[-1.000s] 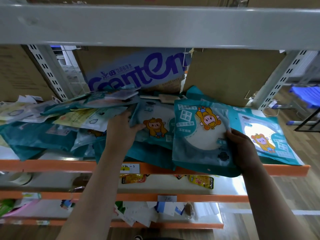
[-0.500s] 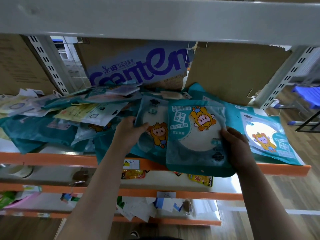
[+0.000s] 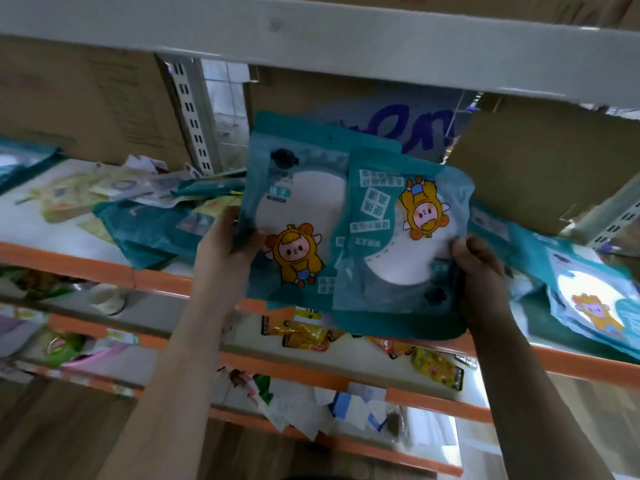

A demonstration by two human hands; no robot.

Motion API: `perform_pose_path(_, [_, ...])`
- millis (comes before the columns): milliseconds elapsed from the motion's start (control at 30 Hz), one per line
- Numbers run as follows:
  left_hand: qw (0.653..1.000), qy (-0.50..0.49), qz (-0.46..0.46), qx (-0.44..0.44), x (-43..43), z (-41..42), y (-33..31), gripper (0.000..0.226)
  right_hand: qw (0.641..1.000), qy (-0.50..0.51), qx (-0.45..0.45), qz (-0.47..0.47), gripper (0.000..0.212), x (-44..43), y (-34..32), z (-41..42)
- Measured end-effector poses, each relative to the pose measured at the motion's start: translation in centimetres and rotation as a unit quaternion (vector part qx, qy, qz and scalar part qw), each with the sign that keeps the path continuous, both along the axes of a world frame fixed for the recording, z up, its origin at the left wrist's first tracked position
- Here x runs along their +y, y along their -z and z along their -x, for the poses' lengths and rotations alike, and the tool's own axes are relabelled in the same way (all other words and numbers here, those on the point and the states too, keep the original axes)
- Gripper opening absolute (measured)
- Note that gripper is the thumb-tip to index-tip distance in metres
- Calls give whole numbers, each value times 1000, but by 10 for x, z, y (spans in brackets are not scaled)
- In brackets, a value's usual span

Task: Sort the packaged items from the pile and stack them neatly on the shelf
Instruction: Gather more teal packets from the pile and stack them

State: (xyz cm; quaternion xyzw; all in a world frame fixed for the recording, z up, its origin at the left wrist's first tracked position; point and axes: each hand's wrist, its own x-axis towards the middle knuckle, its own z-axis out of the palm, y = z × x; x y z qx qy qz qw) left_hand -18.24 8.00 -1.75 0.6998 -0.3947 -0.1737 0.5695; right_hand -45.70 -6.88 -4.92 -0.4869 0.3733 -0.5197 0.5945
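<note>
Head view: the person holds up two teal packets in front of the shelf, one in each hand, both lifted clear of its orange front edge. The left hand grips the left edge of the first packet, thumb on the front and fingers curled behind it. This packet stands upright, and its cartoon figure in a yellow hood is the right way up. The right hand grips the lower right edge of the second packet, fingers curled over the front. Its print and cartoon figure are upside down. The second packet lies in front of the first and covers its right side, so the two overlap and touch.

On the shelf to the left of the hands lies the pile, a loose heap of teal and pale packets lying at mixed angles. To the right, on the same shelf, more teal packets of the same kind lie flat on one another. Behind stand cardboard boxes, one with large purple letters, partly hidden by the held packets. A grey beam runs across the top. The lower shelves carry yellow snack bags and loose papers.
</note>
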Motion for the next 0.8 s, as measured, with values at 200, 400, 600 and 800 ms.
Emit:
perform_pose_path(200, [996, -86, 8, 12, 70, -86, 8, 15, 999, -38, 13, 32, 19, 40, 2, -99])
perform_pose_path(400, [992, -127, -1, -5, 148, -199, 18, 14, 999, -36, -4, -5, 13, 99, 15, -213])
perform_pose_path(600, [985, -158, -50, -50, 210, -292, 26, 11, 999, -30, -1, -40, 17, 143, 24, -310])
perform_pose_path(800, [981, -185, -52, -27, 226, -376, 38, 15, 998, -46, 27, -33, 15, 158, 20, -401])
